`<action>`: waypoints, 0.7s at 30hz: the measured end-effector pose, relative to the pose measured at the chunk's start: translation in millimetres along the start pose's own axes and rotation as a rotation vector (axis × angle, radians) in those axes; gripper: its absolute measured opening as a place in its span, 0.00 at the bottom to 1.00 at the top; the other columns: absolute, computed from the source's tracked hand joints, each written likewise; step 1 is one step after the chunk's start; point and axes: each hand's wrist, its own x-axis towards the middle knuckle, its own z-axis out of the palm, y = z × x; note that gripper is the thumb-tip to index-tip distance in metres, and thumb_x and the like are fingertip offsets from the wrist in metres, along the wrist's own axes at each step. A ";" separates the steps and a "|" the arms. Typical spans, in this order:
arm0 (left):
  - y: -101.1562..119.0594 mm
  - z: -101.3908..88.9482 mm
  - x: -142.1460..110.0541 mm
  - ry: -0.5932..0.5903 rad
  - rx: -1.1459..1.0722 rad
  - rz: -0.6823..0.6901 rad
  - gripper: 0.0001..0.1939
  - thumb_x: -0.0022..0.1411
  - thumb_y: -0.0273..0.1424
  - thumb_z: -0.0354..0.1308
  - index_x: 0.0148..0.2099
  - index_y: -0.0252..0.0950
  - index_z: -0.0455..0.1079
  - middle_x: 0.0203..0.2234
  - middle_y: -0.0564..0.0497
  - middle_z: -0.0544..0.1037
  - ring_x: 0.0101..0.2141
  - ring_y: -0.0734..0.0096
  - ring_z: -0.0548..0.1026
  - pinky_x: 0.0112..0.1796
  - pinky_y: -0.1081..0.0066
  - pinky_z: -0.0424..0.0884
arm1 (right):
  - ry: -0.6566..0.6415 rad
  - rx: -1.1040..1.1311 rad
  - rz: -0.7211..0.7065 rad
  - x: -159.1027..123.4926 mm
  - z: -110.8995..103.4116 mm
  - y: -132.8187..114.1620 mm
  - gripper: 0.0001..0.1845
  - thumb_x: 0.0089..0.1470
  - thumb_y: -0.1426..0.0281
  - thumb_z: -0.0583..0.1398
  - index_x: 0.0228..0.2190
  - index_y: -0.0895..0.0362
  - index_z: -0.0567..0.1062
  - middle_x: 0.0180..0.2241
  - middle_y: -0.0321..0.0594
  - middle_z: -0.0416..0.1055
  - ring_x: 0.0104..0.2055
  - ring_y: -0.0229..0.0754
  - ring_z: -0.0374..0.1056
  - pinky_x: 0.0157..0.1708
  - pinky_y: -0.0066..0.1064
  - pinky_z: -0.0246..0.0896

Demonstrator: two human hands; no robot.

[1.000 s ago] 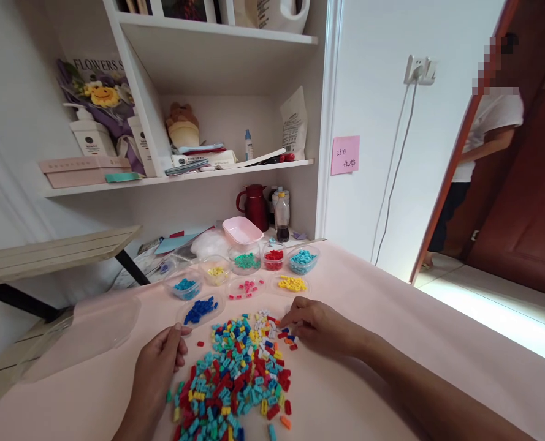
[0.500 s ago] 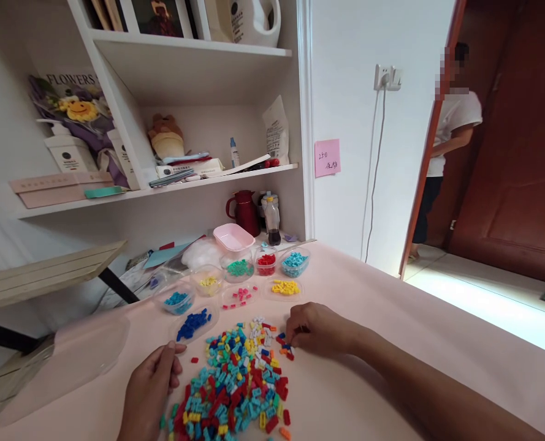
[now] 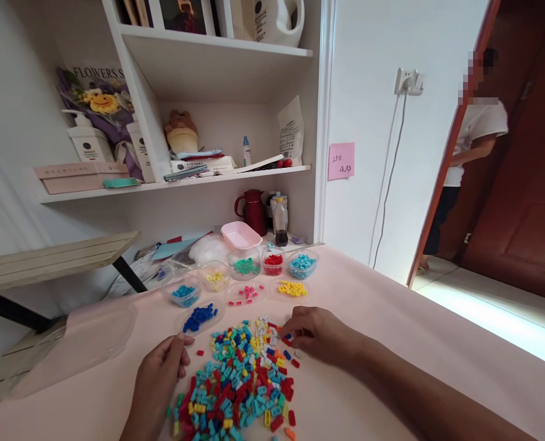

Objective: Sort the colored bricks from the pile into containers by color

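A heap of small mixed-colour toy building bricks (image 3: 244, 392) lies on the pink table covering in front of me. My right hand (image 3: 318, 334) is at the heap's upper right edge, its fingertips down among white, red and blue bricks. Thumb and forefinger are apart there, and no brick shows between them. To the left of the heap rests my left hand (image 3: 164, 367), fingers curled and thumb pressed against them; whatever they may hold is hidden. A single red brick (image 3: 200, 353) lies near its fingertips. Just beyond is a clear tray of dark blue bricks (image 3: 200, 318).
Behind the heap stand several clear tubs of sorted bricks, among them red (image 3: 273, 264), yellow (image 3: 292, 289) and light blue (image 3: 302, 263). A pink basin (image 3: 241, 236), a dark red jug (image 3: 254, 211) and a bottle (image 3: 280, 222) are farther back. A person (image 3: 477, 141) stands by the doorway.
The view has swung slightly left, so everything sits farther right. My right hand has shifted a little left over the heap's edge, its fingers more spread. The left hand looks much the same.
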 end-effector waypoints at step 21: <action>-2.0 -0.3 -0.4 -0.001 0.027 0.000 0.28 0.47 0.56 0.58 0.35 0.36 0.75 0.18 0.56 0.69 0.20 0.73 0.65 0.21 0.74 0.60 | -0.073 -0.008 0.071 -2.8 -5.2 -2.7 0.17 0.47 0.70 0.61 0.42 0.48 0.78 0.33 0.36 0.74 0.33 0.39 0.67 0.32 0.27 0.58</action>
